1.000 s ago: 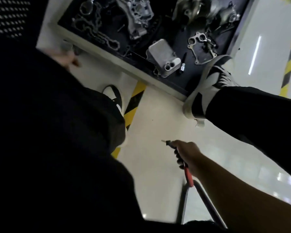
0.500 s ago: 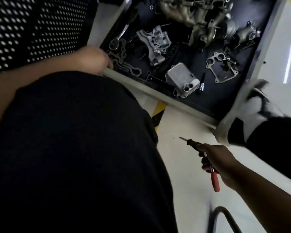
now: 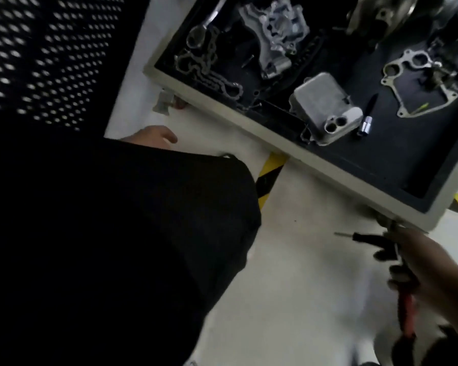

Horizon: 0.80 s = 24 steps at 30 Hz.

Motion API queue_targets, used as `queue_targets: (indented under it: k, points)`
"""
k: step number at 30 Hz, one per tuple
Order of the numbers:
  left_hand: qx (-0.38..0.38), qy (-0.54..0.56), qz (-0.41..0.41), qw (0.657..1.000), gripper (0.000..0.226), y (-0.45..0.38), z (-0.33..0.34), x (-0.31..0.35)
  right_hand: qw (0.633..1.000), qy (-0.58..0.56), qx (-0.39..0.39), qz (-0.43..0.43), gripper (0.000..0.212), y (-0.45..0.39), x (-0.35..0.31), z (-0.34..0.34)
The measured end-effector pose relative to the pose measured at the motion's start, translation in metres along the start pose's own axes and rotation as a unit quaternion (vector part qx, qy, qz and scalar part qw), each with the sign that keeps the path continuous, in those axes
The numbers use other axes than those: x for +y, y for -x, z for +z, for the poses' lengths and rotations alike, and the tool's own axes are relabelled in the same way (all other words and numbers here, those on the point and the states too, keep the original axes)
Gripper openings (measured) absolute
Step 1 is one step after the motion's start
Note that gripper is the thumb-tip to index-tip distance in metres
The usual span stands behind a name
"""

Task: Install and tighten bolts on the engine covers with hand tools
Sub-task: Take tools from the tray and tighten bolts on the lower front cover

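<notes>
Right hand (image 3: 428, 268), at the lower right of the frame, has its fingers curled round a hand tool (image 3: 386, 257) with a dark shaft, a thin metal tip pointing left and a red handle hanging below the fist; blur keeps me from telling just what kind of tool it is. It hangs over bare pale floor, just below the near corner of the parts tray (image 3: 275, 133). Left hand (image 3: 154, 136) shows only partly, upper left of centre, above the dark trouser leg (image 3: 143, 233); its fingers look loose and hold nothing I can see.

The engine covers lie in the tray across the upper right: a ribbed silver cover (image 3: 325, 107) near the tray's front rim, a cast housing (image 3: 273, 35) above it, and a flat gasket-shaped plate (image 3: 418, 83) to the right. A small socket (image 3: 365, 126) lies just beside the silver cover, and a chain (image 3: 209, 72) trails along the left part of the tray.

Risks, as I judge them: no bolt is plainly visible, so loose fasteners may be overlooked among the dark clutter. The tool tip, swung in towards the tray, could catch the rim or knock the socket away. A tool gripped this far from the work, in a moving view, may also land off the bolt head and slip.
</notes>
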State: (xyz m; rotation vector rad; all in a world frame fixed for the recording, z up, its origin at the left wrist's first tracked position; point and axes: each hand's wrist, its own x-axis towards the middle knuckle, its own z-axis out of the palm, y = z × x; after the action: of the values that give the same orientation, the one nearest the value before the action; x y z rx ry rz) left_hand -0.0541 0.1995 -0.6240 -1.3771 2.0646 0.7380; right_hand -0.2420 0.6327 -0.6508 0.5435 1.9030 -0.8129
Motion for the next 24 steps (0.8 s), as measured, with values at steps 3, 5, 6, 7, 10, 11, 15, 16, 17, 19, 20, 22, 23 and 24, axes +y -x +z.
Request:
queue_targets:
  k: [3, 5, 6, 7, 10, 11, 15, 16, 17, 19, 20, 22, 23, 24]
  points:
    - [-0.008, -0.015, 0.021, 1.000, 0.045, -0.009, 0.003, 0.015, 0.997, -0.068, 0.022, -0.029, 0.049, -0.020, -0.006, -0.020]
    - [-0.031, -0.007, 0.044, 0.999, 0.052, -0.013, 0.003, 0.024, 0.993, -0.085, 0.078, -0.035, 0.055, -0.026, -0.006, -0.017]
    - [-0.038, -0.014, 0.060, 0.997, 0.054, -0.015, 0.003, 0.029, 0.989, -0.092, 0.113, -0.036, 0.053, -0.029, -0.007, -0.014]
    - [-0.044, -0.014, 0.067, 0.997, 0.054, -0.016, 0.004, 0.035, 0.983, -0.111, 0.142, -0.032, 0.050, -0.033, -0.007, -0.011]
    - [-0.025, 0.019, 0.080, 0.996, 0.041, -0.020, 0.006, 0.043, 0.971, -0.165, 0.173, -0.024, 0.045, -0.038, -0.007, -0.005]
    - [-0.024, 0.017, 0.096, 0.995, 0.037, -0.022, 0.007, 0.041, 0.970, -0.168, 0.173, -0.028, 0.044, -0.038, -0.006, -0.005]
    - [0.002, 0.035, 0.083, 0.996, 0.028, -0.042, -0.002, 0.033, 0.966, -0.181, 0.177, -0.048, 0.041, -0.040, -0.005, -0.010]
    - [-0.003, 0.050, 0.055, 0.997, 0.026, -0.052, -0.008, 0.032, 0.966, -0.179, 0.181, -0.050, 0.040, -0.039, -0.005, -0.010]
    - [-0.030, 0.081, 0.019, 0.996, 0.026, -0.066, -0.014, 0.030, 0.965, -0.178, 0.186, -0.052, 0.039, -0.038, -0.006, -0.010]
    - [-0.090, 0.137, -0.014, 0.986, 0.030, -0.091, -0.025, 0.020, 0.964, -0.176, 0.190, -0.052, 0.038, -0.038, -0.008, -0.010]
    - [-0.093, 0.132, 0.003, 0.987, 0.031, -0.100, -0.031, 0.013, 0.963, -0.183, 0.190, -0.053, 0.038, -0.038, -0.009, -0.009]
    - [-0.079, 0.094, 0.054, 0.991, 0.033, -0.110, -0.040, 0.007, 0.960, -0.195, 0.197, -0.034, 0.040, -0.042, -0.013, -0.013]
    - [-0.078, 0.086, 0.050, 0.992, 0.033, -0.112, -0.043, 0.006, 0.961, -0.196, 0.195, -0.021, 0.041, -0.041, -0.015, -0.015]
    - [-0.080, 0.094, 0.037, 0.992, 0.032, -0.112, -0.042, 0.005, 0.961, -0.200, 0.189, -0.015, 0.041, -0.041, -0.017, -0.018]
